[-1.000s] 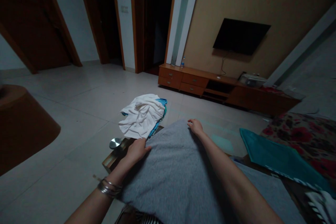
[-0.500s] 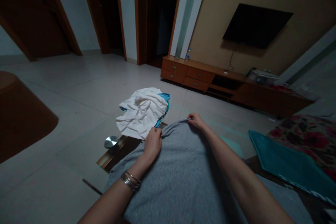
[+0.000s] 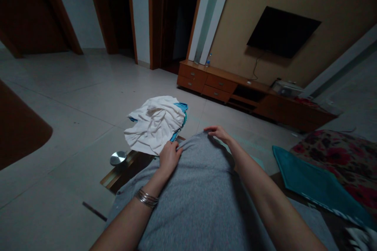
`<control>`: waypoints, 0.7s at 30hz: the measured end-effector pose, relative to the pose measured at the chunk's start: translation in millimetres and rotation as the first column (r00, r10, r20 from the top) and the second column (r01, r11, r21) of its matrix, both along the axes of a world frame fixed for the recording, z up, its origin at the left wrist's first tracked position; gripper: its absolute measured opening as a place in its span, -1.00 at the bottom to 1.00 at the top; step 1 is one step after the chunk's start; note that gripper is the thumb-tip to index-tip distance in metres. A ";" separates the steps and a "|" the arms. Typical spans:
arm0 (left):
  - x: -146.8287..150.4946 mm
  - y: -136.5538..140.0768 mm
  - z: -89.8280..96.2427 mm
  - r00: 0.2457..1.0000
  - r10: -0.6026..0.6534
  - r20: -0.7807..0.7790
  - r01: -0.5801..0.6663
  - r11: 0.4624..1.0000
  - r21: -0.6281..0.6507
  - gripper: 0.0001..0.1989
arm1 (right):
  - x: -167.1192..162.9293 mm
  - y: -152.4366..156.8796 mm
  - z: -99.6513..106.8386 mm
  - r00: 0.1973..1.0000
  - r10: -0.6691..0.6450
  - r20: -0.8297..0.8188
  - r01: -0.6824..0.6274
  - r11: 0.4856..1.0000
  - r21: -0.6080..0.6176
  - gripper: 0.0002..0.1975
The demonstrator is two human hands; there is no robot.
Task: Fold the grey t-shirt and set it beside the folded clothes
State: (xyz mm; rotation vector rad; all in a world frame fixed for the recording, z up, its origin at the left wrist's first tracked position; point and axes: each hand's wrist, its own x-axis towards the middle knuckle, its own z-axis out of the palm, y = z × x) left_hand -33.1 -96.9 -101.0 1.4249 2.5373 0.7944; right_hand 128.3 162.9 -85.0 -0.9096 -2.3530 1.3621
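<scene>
A grey knitted garment (image 3: 197,192) lies spread over a glass table in front of me. My left hand (image 3: 169,156), with metal bangles on the wrist, pinches the garment's far left edge. My right hand (image 3: 218,133) rests on the far right edge, its fingers curled lightly over the cloth. Just beyond my left hand lies a crumpled white cloth (image 3: 153,124) on top of a blue one (image 3: 180,119).
A small round metal lid (image 3: 118,158) sits at the table's left corner. A teal cloth (image 3: 312,184) and a flowered fabric (image 3: 338,160) lie to the right. A low wooden TV cabinet (image 3: 253,100) stands against the far wall beneath a wall-mounted screen (image 3: 282,31). Tiled floor stretches to the left.
My left hand slid from the garment's left side up to its far edge and gripped it. The right hand stayed at the far edge, loosening its pinch. The view shifted slightly.
</scene>
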 end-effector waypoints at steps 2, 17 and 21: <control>-1.0 -0.2 -0.1 1.000 -0.008 0.019 0.008 1.000 -0.007 -0.81 | -0.8 0.8 -1.5 0.999 -0.022 0.034 0.022 1.000 -0.010 -0.62; -12.9 3.2 3.5 0.990 -0.082 0.114 0.083 0.997 -0.007 -0.93 | -4.3 8.6 -1.7 0.993 -0.107 0.055 0.107 0.994 -0.005 -0.69; -16.9 3.9 4.3 0.984 -0.074 0.163 0.072 0.997 0.013 -0.90 | -4.4 11.7 13.1 0.988 -0.155 0.010 0.155 0.988 0.014 -0.64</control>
